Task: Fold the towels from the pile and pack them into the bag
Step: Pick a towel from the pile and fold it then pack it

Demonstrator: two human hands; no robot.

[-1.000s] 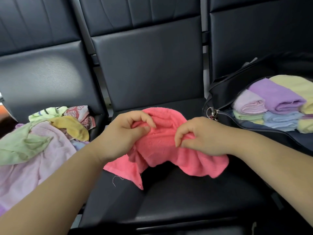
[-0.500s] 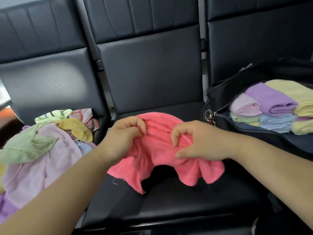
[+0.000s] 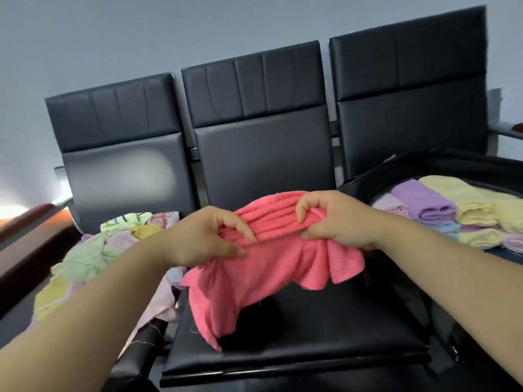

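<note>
A pink towel (image 3: 263, 281) hangs bunched above the middle seat. My left hand (image 3: 206, 236) pinches its gathered top edge on the left, and my right hand (image 3: 336, 219) grips the same edge on the right. The towel's lower corners droop toward the seat cushion. On the left seat lies the pile of unfolded towels (image 3: 93, 256) in green, yellow, lilac and a red print. On the right seat an open black bag (image 3: 441, 165) holds several folded towels (image 3: 424, 205), purple, yellow, blue and lilac.
A row of three black padded seats (image 3: 283, 346) stands against a grey wall (image 3: 169, 32). A dark armrest (image 3: 31, 236) runs along the far left, and another armrest (image 3: 509, 131) shows at the far right.
Both hands have lifted the pink towel higher and gathered its top edge tighter. The view has tilted upward, showing the seat backs and the wall.
</note>
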